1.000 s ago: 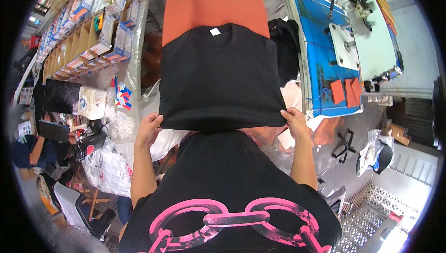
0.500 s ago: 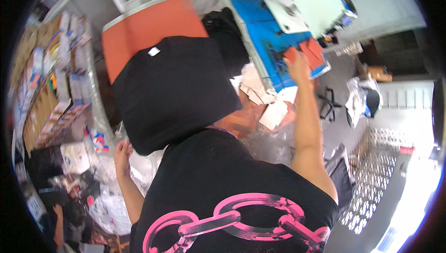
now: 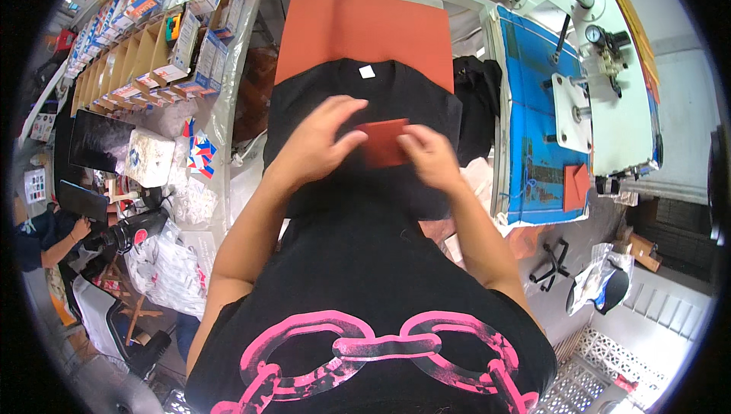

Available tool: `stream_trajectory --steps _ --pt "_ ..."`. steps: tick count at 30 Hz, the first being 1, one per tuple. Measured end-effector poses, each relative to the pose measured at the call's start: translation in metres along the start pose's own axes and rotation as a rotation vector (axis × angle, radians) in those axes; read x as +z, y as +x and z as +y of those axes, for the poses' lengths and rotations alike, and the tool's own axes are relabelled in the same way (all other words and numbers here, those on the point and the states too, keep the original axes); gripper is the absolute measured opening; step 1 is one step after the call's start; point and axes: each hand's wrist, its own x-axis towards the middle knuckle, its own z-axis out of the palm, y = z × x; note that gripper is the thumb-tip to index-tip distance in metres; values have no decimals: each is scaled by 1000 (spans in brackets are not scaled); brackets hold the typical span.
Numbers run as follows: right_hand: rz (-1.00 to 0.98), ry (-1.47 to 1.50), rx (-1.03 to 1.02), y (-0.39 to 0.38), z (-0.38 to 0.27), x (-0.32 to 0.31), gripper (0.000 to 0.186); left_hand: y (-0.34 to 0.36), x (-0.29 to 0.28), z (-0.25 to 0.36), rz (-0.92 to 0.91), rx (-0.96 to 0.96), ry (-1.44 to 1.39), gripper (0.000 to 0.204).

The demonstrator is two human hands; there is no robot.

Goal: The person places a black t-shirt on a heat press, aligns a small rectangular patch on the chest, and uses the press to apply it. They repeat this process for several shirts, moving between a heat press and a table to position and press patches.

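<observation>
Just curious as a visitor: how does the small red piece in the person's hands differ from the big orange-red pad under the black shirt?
The small red piece is far smaller than the orange-red pad. The piece is held by the left hand and right hand above the black shirt; the pad lies beneath it. Both look flat, rectangular and reddish.

Shirt point(image 3: 396, 102) on the press pad point(image 3: 365, 33), shelves point(image 3: 145, 41) left, table point(image 3: 533, 132) right.

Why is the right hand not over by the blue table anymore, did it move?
Yes. The right hand came back leftward from the blue table. It now sits over the black shirt, pinching a small red patch together with the left hand.
</observation>
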Motion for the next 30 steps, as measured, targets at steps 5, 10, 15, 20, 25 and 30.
stream_trajectory --steps 5,10,15,20,25,30 --pt "188 -425 -439 97 18 31 26 42 -16 -47 -93 -80 261 25" --pt "308 -854 -382 171 34 15 32 110 -31 -79 175 81 413 25" --pt "115 -913 -277 167 16 8 34 167 -8 -104 166 64 309 25" --pt "-43 -759 -282 167 9 -12 20 200 22 -131 -151 -11 56 26" --pt "59 -674 -299 164 8 -17 16 188 31 -143 -475 -126 88 27" --pt "199 -681 -407 168 40 -2 20 155 30 -163 -251 196 273 20"
